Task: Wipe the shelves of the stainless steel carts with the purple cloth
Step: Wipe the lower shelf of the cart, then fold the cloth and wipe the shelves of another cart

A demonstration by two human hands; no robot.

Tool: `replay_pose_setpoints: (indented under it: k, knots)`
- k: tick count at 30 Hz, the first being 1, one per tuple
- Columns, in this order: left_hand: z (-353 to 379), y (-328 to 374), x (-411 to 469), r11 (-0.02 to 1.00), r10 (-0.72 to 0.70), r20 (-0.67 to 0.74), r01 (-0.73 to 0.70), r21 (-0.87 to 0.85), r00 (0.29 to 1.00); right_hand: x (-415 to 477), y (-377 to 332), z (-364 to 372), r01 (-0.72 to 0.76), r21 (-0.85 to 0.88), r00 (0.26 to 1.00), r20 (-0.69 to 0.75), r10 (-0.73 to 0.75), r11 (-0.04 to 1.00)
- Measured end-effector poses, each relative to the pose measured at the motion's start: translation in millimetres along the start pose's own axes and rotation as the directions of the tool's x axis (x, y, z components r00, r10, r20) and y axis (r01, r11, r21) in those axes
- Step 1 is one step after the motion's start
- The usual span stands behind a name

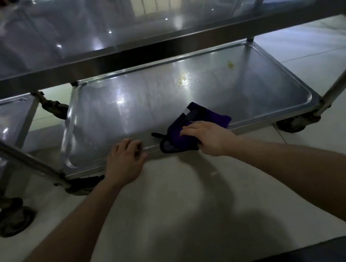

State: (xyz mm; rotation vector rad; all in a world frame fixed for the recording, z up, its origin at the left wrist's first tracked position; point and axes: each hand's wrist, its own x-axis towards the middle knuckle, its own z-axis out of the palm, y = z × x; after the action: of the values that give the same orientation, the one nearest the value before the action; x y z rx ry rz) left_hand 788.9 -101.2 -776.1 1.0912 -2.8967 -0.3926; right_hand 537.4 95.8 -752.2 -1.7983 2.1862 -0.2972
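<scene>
The bottom shelf [143, 104] of a stainless steel cart lies low in front of me, with yellowish spots [184, 79] near its back. A purple cloth [186, 127] with a dark edge sits at the shelf's front rim, partly draped over it. My right hand [205, 137] rests flat on the cloth, fingers stretched forward. My left hand [125, 157] rests on the front rim to the left of the cloth, fingers curled over the edge. The cart's upper shelf [113, 30] spans the top of the view.
A second steel cart [0, 120] stands at the left, close to the first. Caster wheels [294, 124] sit at the corners, and slanted steel legs [345, 76] rise at both sides. Pale tiled floor [176, 206] lies under my arms.
</scene>
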Motion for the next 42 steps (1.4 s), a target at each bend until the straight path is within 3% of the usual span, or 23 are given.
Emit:
replay_pose_setpoints:
  k: [2, 4, 8, 11, 13, 16, 19, 22, 25, 28, 31, 33, 35, 38, 42]
  knots:
    - [-31, -7, -2, 0.992, 0.098, 0.217, -0.113, 0.061, 0.971, -4, -19, -27, -0.027, 0.033, 0.998, 0.065, 0.025, 0.999]
    - [-58, -12, -12, 0.982, 0.123, 0.325, -0.163, 0.098, 0.938, -7, -41, -56, -0.034, 0.016, 0.991, 0.134, 0.031, 0.999]
    - [-93, -15, -48, 0.985, 0.161, 0.308, -0.175, 0.017, 0.938, -13, -91, -99, -0.048, 0.158, 0.992, 0.122, 0.029, 0.986]
    - [-113, -10, -66, 0.96, 0.229, 0.209, -0.186, -0.208, 0.951, -28, -121, -106, -0.128, 0.422, 0.992, 0.069, 0.109, 0.898]
    - [-131, -2, -69, 0.878, 0.243, 0.174, -0.14, -0.458, 0.954, -32, -139, -104, -0.136, 0.552, 0.991, 0.088, 0.105, 0.823]
    - [-156, 9, -66, 0.674, 0.267, 0.139, -0.082, -0.734, 0.953, -23, -158, -103, -0.153, 0.66, 0.987, 0.146, 0.074, 0.736]
    - [-168, 25, -66, 0.48, 0.068, 0.122, 0.074, -0.874, 0.99, -18, -166, -104, -0.282, 0.831, 0.952, 0.183, 0.244, 0.48]
    - [-163, 48, -75, 0.362, -0.141, 0.221, 0.258, -0.896, 0.965, -32, -166, -102, -0.419, 0.886, 0.893, 0.361, 0.268, 0.201]
    - [-157, 61, -92, 0.261, -0.275, 0.337, 0.407, -0.875, 0.9, -58, -168, -97, -0.489, 0.87, 0.859, 0.467, 0.21, 0.064]
    - [-158, 71, -133, 0.243, -0.358, 0.448, 0.545, -0.802, 0.819, -94, -179, -93, -0.61, 0.784, 0.788, 0.585, 0.19, 0.116]
    - [-184, 95, -179, 0.08, -0.425, 0.584, 0.671, -0.737, 0.692, -141, -199, -100, -0.65, 0.699, 0.759, 0.611, 0.223, 0.299]
    - [-219, 116, -198, 0.005, -0.42, 0.643, 0.711, -0.703, 0.64, -174, -213, -118, -0.678, 0.669, 0.734, 0.599, 0.321, 0.304]
    - [-271, 143, -204, -0.024, -0.379, 0.689, 0.738, -0.675, 0.618, -210, -225, -154, -0.702, 0.699, 0.681, 0.603, 0.415, 0.138]
    - [-349, 179, -206, -0.098, -0.35, 0.729, 0.751, -0.653, 0.589, -251, -247, -206, -0.665, 0.729, 0.614, 0.656, 0.438, -0.16]
    - [-472, 234, -207, -0.169, -0.241, 0.76, 0.745, -0.646, 0.604, -280, -275, -320, -0.593, 0.759, 0.619, 0.643, 0.452, -0.269]
